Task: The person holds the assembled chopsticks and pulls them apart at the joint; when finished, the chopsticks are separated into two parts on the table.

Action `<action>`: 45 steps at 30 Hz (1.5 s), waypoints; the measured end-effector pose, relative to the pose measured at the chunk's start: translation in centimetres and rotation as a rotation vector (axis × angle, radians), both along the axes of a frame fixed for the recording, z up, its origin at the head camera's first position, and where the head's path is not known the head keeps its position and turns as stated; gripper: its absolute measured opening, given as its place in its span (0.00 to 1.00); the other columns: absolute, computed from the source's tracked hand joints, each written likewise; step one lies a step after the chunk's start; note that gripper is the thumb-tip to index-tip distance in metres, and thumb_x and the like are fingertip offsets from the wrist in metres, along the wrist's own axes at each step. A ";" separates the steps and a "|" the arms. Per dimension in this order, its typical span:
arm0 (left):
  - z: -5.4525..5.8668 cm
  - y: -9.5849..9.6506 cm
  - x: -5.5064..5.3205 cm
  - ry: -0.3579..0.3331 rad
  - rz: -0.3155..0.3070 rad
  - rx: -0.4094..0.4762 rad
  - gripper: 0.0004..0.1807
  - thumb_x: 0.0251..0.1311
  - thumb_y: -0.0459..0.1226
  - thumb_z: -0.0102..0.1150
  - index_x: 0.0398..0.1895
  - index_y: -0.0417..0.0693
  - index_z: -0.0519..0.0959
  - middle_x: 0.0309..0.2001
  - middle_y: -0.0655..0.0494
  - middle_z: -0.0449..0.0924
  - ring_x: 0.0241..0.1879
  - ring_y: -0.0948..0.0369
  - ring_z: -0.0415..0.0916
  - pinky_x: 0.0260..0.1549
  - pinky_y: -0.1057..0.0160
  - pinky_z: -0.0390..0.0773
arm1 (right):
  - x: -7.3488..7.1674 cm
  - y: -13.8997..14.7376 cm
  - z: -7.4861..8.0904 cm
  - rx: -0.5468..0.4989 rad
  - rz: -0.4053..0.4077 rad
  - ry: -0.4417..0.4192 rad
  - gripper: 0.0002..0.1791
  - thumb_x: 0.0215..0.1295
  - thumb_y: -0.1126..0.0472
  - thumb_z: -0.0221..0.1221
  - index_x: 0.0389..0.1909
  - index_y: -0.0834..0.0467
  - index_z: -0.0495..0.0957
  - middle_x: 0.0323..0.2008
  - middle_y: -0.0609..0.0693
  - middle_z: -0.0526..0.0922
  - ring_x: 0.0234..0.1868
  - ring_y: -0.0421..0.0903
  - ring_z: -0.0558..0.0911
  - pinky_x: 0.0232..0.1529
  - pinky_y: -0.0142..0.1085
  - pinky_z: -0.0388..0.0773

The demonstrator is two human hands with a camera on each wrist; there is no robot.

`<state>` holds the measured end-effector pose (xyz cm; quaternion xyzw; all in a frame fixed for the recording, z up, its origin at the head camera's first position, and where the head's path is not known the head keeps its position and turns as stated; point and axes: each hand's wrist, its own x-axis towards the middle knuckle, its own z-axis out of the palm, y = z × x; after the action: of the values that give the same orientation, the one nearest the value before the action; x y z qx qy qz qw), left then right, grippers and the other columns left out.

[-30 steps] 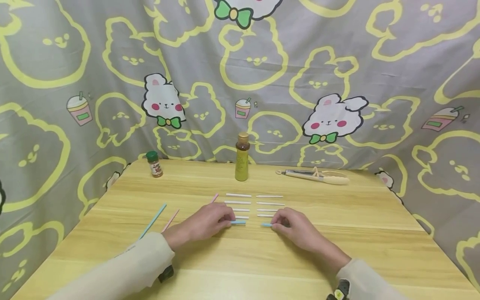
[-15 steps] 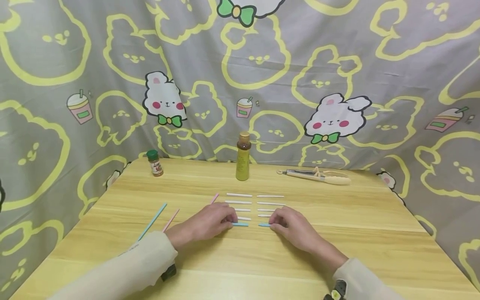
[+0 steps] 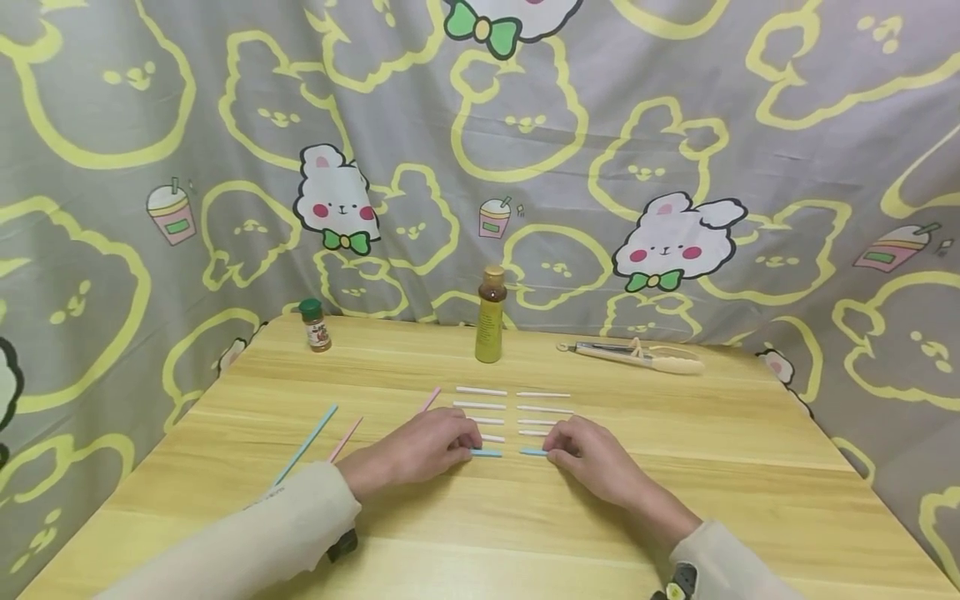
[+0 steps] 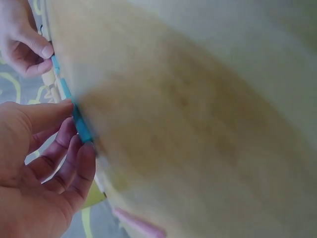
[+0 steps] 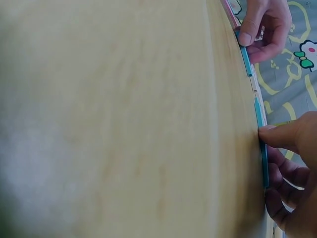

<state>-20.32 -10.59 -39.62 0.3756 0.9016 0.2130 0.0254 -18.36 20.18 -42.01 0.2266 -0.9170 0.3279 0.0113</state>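
My left hand [image 3: 427, 443] pinches a short blue stick [image 3: 489, 453] between thumb and fingertips, low over the wooden tabletop. A matching blue stick [image 3: 533, 452] is pinched by my right hand [image 3: 592, 460]. The two lie nearly end to end, a small gap between their inner ends. In the right wrist view the thumb presses one side of the blue stick [image 5: 261, 144] and the fingers the other. Beyond them, white sticks lie in two columns of short rows, a left column [image 3: 480, 406] and a right column [image 3: 543, 395]; my hands partly cover the nearest ones.
At left lie a longer blue stick [image 3: 309, 440] and a pink stick [image 3: 347, 438], both partly behind the left sleeve. Another pink stick [image 3: 431, 398] sits beyond the left hand. Farther back stand a green-capped jar [image 3: 316, 327] and a bottle [image 3: 490, 327], with tongs [image 3: 633, 356] lying at right.
The two blue sticks have been brought closer together, so the gap between their inner ends is narrower. Both hands keep their pinch. The head view has shifted slightly.
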 end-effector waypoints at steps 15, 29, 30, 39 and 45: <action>2.6 -9.7 -0.4 -0.063 0.310 0.098 0.09 0.76 0.37 0.64 0.53 0.45 0.87 0.45 0.58 0.89 0.41 0.65 0.82 0.38 0.62 0.83 | -0.1 0.2 -0.3 0.004 -0.007 0.004 0.02 0.76 0.61 0.68 0.42 0.55 0.87 0.39 0.41 0.83 0.41 0.35 0.79 0.45 0.33 0.79; 0.1 -19.4 2.0 -0.034 0.446 0.028 0.08 0.72 0.41 0.70 0.47 0.48 0.86 0.37 0.65 0.85 0.36 0.67 0.80 0.35 0.64 0.78 | 0.0 0.2 -0.2 -0.002 -0.004 0.004 0.02 0.75 0.63 0.68 0.43 0.52 0.86 0.40 0.42 0.83 0.42 0.36 0.80 0.46 0.33 0.80; -0.1 -19.6 2.1 -0.037 0.446 0.023 0.08 0.72 0.42 0.71 0.47 0.49 0.86 0.36 0.66 0.85 0.37 0.67 0.80 0.35 0.64 0.78 | 0.0 0.2 -0.2 0.000 -0.005 0.003 0.02 0.74 0.63 0.68 0.43 0.52 0.86 0.40 0.42 0.83 0.42 0.36 0.80 0.46 0.33 0.80; -0.4 -19.7 2.3 -0.057 0.431 0.013 0.11 0.72 0.39 0.69 0.50 0.44 0.84 0.34 0.63 0.84 0.32 0.68 0.76 0.31 0.66 0.75 | 0.0 0.1 -0.3 -0.004 -0.005 -0.001 0.04 0.74 0.64 0.68 0.43 0.51 0.86 0.40 0.42 0.83 0.41 0.35 0.80 0.46 0.33 0.80; 0.8 -18.7 1.5 -0.023 0.448 -0.018 0.08 0.71 0.37 0.67 0.46 0.43 0.88 0.37 0.60 0.88 0.36 0.63 0.80 0.34 0.60 0.79 | 0.0 0.2 -0.3 -0.004 -0.010 -0.001 0.03 0.74 0.64 0.68 0.43 0.51 0.86 0.40 0.42 0.83 0.41 0.36 0.79 0.46 0.33 0.80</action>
<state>-18.82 -29.24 -38.78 0.1632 0.9640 0.2096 -0.0090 -18.41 20.38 -42.31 0.2220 -0.9175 0.3298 0.0130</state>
